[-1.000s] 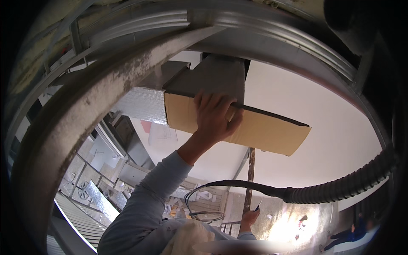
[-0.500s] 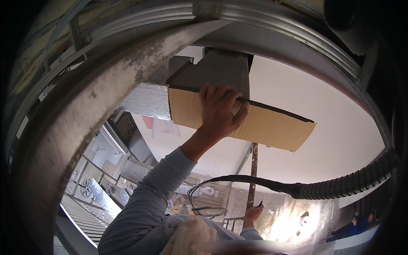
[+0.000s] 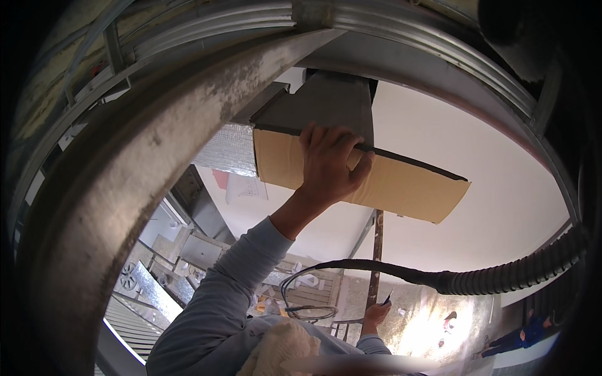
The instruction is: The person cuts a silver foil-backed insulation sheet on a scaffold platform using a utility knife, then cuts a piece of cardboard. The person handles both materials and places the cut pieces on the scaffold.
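My left hand [image 3: 330, 160] grips the top edge of a tan paper-faced flap [image 3: 407, 182], its fingers hooked over the flap's black edge and its thumb on the tan side. The flap looks like backing on black foam sheet; it joins a dark grey covered duct piece [image 3: 320, 103] above. A silver foil-covered section [image 3: 229, 149] adjoins the flap's left end. Lower down, beside an upright pole, my right hand [image 3: 375, 316] is closed on a slim dark tool [image 3: 387, 301] with a thin pointed tip. Whether that tip is a blade or a pen point is too small to tell.
A curved metal beam [image 3: 144, 144] crosses close on the left. A black corrugated hose [image 3: 508, 272] runs in from the right, ending in looped cables [image 3: 310, 310]. A rusty pole [image 3: 377, 250] stands below the flap. Far down, a person in blue [image 3: 533, 332] is at right.
The view has shifted slightly, so the flap and both hands sit a little farther right. My left hand keeps its grip on the flap, and my right hand still holds the slim tool.
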A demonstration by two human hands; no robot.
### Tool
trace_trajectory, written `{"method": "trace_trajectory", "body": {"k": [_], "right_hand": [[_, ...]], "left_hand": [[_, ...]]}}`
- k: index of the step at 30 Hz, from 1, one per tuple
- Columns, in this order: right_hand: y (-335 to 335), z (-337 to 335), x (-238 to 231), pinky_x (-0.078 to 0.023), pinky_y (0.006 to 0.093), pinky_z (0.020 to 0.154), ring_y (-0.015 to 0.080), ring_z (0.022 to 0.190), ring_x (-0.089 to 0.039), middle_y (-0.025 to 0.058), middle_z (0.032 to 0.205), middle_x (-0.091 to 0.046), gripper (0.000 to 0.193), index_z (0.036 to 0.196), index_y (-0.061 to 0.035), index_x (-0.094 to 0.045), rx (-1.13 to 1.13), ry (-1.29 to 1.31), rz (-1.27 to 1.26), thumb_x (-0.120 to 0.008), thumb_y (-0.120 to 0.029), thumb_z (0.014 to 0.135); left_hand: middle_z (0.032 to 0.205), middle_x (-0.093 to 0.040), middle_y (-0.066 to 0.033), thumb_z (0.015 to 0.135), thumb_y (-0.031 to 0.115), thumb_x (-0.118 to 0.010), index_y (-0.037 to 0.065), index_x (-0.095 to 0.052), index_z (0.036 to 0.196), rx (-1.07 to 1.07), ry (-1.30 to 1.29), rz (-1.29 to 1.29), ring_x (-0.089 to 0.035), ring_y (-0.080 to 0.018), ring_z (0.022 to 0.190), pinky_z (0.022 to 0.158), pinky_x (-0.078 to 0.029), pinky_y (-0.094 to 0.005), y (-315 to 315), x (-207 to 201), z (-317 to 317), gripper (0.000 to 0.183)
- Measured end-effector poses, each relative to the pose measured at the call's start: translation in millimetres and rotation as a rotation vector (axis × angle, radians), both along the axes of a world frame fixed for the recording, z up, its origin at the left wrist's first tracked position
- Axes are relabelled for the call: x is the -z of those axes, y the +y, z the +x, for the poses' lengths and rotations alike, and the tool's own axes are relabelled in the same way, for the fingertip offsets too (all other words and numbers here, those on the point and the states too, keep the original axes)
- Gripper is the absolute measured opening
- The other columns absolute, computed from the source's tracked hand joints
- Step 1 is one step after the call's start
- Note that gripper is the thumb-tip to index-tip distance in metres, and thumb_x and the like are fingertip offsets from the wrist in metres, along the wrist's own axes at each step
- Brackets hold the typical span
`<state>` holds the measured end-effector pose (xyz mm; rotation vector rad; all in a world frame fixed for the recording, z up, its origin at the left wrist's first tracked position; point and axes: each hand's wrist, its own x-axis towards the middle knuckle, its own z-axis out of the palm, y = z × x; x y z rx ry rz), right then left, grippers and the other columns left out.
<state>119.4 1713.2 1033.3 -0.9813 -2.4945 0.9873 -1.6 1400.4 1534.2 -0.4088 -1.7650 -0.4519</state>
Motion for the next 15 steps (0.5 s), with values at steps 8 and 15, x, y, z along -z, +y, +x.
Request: {"method": "trace_trajectory", "body": {"k": [8, 15], "right_hand": [[5, -4, 11, -0.044, 0.0533, 0.104, 0.0437, 0.13, -0.052, 0.0263, 0.142, -0.053, 0.042, 0.143, 0.0002, -0.046, 0.005, -0.049, -0.049, -0.046, -0.01, 0.102], [9, -9, 14, -0.046, 0.0511, 0.103, 0.0456, 0.121, -0.058, 0.0294, 0.129, -0.06, 0.041, 0.137, 0.0035, -0.05, 0.006, 0.158, -0.001, -0.054, -0.007, 0.097]], "left_hand": [[0.101, -0.066, -0.0036, 0.079, 0.026, -0.081, 0.01, -0.073, 0.095, 0.009, 0.0, -0.007, -0.057, -0.024, 0.099, 0.102, -0.032, -0.0463, -1, 0, -1, 0.024], [0.101, -0.067, -0.003, 0.079, 0.025, -0.08, 0.011, -0.072, 0.096, 0.029, -0.02, -0.011, -0.058, -0.0238, 0.1, 0.099, -0.033, -0.0443, -1, -2, -1, 0.024]]}}
